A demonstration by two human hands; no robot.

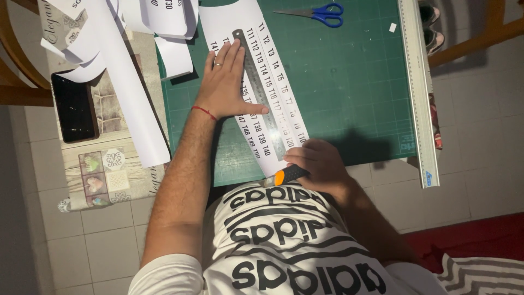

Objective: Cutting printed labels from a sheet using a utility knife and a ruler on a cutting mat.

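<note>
My left hand [226, 82] lies flat, fingers spread, pressing a steel ruler [256, 76] onto a white printed paper strip [234, 22] on the green cutting mat [349, 82]. The ruler runs diagonally along the strip's length. My right hand [319, 164] is closed around an orange and black utility knife [286, 175] at the near end of the ruler, by the mat's front edge. The blade tip is hidden by my fingers.
Blue-handled scissors [322, 13] lie at the mat's far edge. A long metal straightedge [417, 87] lines the mat's right side. Loose white paper sheets [125, 82] and a dark phone [73, 106] rest on the patterned tablecloth at left. Tiled floor lies below.
</note>
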